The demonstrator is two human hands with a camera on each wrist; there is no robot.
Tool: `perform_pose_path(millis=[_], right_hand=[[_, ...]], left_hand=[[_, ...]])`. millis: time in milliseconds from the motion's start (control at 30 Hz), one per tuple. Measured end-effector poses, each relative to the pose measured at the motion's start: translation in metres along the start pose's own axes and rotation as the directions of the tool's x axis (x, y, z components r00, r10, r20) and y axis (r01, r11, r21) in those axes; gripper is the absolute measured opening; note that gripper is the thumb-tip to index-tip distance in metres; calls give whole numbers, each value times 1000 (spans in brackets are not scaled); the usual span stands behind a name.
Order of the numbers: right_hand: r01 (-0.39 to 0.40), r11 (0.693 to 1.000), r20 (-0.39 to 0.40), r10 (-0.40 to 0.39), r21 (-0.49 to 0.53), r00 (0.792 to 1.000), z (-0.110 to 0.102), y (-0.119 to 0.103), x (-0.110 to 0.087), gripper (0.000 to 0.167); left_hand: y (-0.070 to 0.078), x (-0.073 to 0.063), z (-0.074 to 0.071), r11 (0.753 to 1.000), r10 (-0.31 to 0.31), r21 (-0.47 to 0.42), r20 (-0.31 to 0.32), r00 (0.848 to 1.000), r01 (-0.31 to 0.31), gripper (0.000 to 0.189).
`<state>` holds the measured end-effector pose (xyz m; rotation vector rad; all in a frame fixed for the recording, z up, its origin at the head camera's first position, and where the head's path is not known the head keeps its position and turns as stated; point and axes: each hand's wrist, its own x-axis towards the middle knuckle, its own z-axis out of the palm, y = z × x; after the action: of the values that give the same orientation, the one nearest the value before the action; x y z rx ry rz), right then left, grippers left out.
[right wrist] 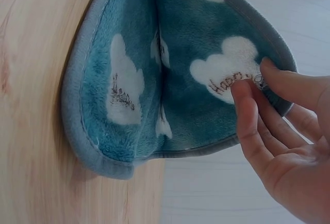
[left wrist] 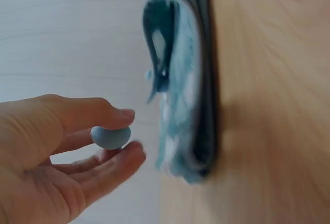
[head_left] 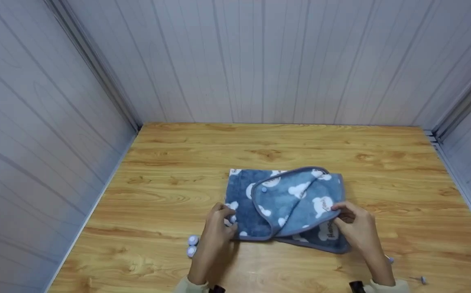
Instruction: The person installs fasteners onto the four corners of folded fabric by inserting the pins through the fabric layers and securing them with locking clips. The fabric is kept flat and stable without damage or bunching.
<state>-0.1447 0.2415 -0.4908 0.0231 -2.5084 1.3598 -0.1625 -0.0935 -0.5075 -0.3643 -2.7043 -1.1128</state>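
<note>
A blue fleece blanket [head_left: 245, 191] with white cloud shapes and grey edging lies folded, one flap turned back over it. My right hand [head_left: 357, 226] pinches the edge of that flap [right wrist: 206, 121] between thumb and fingers, lifting it off the layer below. At the blanket's left edge, my left hand [head_left: 218, 224] pinches a small, pale blue, rounded cap [left wrist: 111, 137] between thumb and fingers. This cap is apart from the cloth in the left wrist view. A similar round blue head [head_left: 264, 190] sits on the flap's left part.
Two pale round caps [head_left: 193, 240] stand on the wooden table [head_left: 158, 183] beside the left forearm. A pin with a round head [head_left: 423, 280] lies near the right forearm, and another small head [head_left: 390, 259] shows partly behind that arm. Panelled walls [head_left: 235, 61] enclose the table.
</note>
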Motion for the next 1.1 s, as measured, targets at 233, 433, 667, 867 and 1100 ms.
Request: perform_pose_path(millis=[233, 433, 667, 867, 1100], right_hand=[[13, 1000, 0, -13, -5, 1000, 3, 3, 0, 24], [19, 1000, -3, -19, -2, 1000, 3, 4, 0, 24], [36, 999, 4, -36, -6, 999, 3, 4, 1, 24], [26, 999, 6, -27, 21, 1000, 3, 2, -1, 25], [29, 999, 3, -29, 15, 1000, 2, 3, -1, 25]], left_hand=[[21, 12, 10, 998, 35, -52, 61, 998, -32, 24], [34, 19, 24, 985, 135, -122, 82, 987, -124, 27], [44, 28, 38, 958, 214, -208, 75, 974, -195, 26], [49, 33, 46, 936, 255, -266, 63, 965, -230, 22], [55, 38, 54, 921, 297, -274, 34, 954, -277, 20]])
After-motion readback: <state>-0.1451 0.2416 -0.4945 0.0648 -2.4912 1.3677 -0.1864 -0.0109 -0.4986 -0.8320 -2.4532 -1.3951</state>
